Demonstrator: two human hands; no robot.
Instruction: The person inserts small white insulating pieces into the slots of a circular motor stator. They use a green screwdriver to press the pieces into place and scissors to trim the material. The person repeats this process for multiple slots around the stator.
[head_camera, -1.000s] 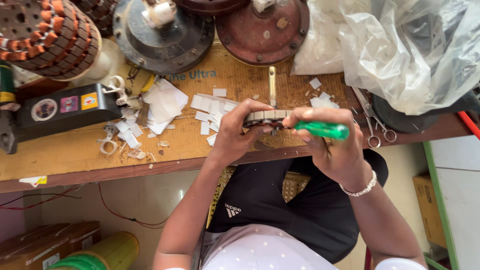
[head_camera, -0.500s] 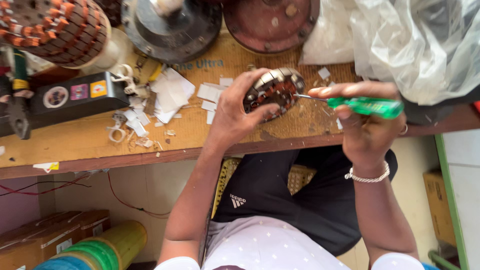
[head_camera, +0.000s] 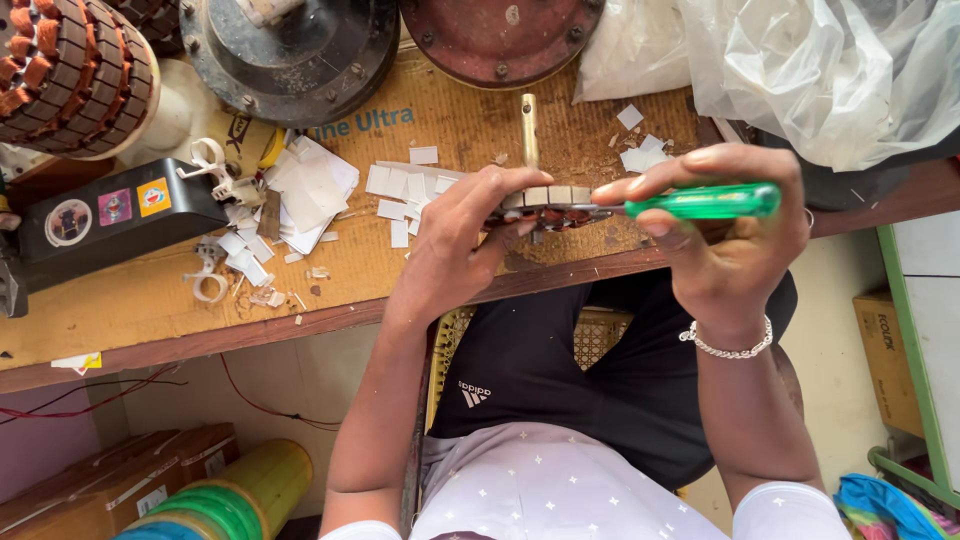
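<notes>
My left hand (head_camera: 462, 235) grips a small round motor stator (head_camera: 548, 203) with copper windings, held edge-on over the front edge of the wooden workbench (head_camera: 120, 320). My right hand (head_camera: 722, 225) holds a screwdriver with a green see-through handle (head_camera: 705, 201); its metal shaft points left and its tip meets the stator's side. A silver bracelet (head_camera: 728, 345) sits on my right wrist.
Small white paper slips (head_camera: 310, 185) lie scattered on the bench. A large wound stator (head_camera: 70, 65) stands at the back left, a black box (head_camera: 115, 215) in front of it. Two round motor housings (head_camera: 290, 45) and a clear plastic bag (head_camera: 830, 70) fill the back. A brass pin (head_camera: 528, 125) lies behind the stator.
The stator has been turned from face-up back to edge-on. My right hand with the screwdriver has come closer to it, the shaft now level against its side.
</notes>
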